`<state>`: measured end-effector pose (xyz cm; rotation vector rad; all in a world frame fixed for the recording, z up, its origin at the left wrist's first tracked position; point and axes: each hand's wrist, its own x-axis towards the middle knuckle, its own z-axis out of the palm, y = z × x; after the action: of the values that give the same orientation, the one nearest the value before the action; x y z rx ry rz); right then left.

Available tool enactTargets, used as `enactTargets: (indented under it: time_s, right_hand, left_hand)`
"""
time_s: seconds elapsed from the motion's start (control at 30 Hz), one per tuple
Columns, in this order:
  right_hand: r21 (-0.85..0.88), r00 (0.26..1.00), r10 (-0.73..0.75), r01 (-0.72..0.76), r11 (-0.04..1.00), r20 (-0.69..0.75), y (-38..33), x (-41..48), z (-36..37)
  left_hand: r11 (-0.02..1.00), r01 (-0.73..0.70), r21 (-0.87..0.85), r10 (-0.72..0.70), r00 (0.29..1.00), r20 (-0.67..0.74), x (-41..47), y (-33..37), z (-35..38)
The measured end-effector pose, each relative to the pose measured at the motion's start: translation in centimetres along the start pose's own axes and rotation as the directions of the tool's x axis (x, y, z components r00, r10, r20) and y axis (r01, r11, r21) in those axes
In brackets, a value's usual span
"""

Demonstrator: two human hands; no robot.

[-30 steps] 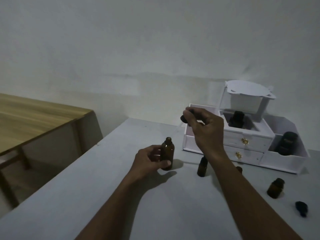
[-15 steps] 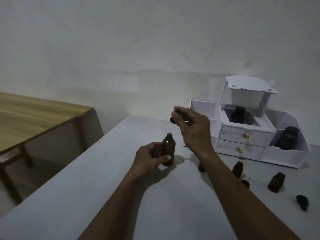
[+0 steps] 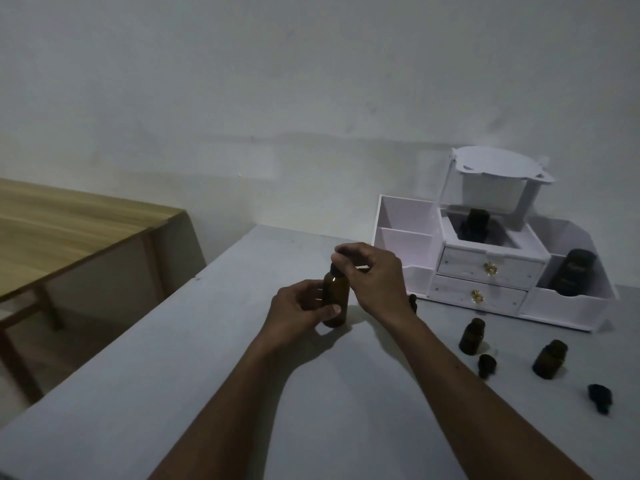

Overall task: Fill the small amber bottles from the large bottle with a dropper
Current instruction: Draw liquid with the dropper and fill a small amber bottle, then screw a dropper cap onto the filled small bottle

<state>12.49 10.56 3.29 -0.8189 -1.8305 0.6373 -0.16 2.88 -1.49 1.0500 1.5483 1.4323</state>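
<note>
On the grey table (image 3: 173, 393) left hand (image 3: 294, 315) grips the big bottle (image 3: 334, 299), right hand (image 3: 372, 275) pinches the dropper (image 3: 341, 259) top — glass looks slick and breakable, so hold low on the body.

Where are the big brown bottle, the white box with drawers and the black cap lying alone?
big brown bottle (image 3: 335, 289): head view, on its glass body.
white box with drawers (image 3: 460, 264): head view, on the upper drawer's front.
black cap (image 3: 600, 396): head view, on its middle.
</note>
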Motion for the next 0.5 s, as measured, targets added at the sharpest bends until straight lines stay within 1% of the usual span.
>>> enactTargets:
  time_s: [0.1,0.27,0.4,0.43,0.5]
  right_hand:
    - [-0.001,1.000,0.004,-0.004,1.000,-0.001,-0.1,-0.1,0.0]
    - [0.023,1.000,0.010,-0.009,1.000,-0.018,-0.9,-0.5,-1.0]
    - [0.002,0.999,-0.024,0.024,1.000,-0.041,-1.2,-1.6,-4.4]
    - [-0.028,0.998,-0.046,0.045,0.999,-0.039,-1.0,-2.1,-5.6]
    - [-0.097,0.997,-0.076,0.075,0.993,-0.005,-0.5,-3.4,-8.2]
  left_hand:
    - [1.000,-0.008,0.013,0.008,1.000,0.005,0.0,0.0,-0.1]
    - [0.994,-0.073,0.081,0.075,0.997,-0.033,-0.2,0.1,0.0]
    - [0.977,-0.159,0.141,0.178,0.975,-0.131,-0.8,0.3,-0.6]
    - [0.978,-0.164,0.131,0.185,0.969,-0.164,-1.1,0.4,-0.7]
    - [0.986,-0.127,0.111,0.150,0.963,-0.223,-2.0,0.7,-0.9]
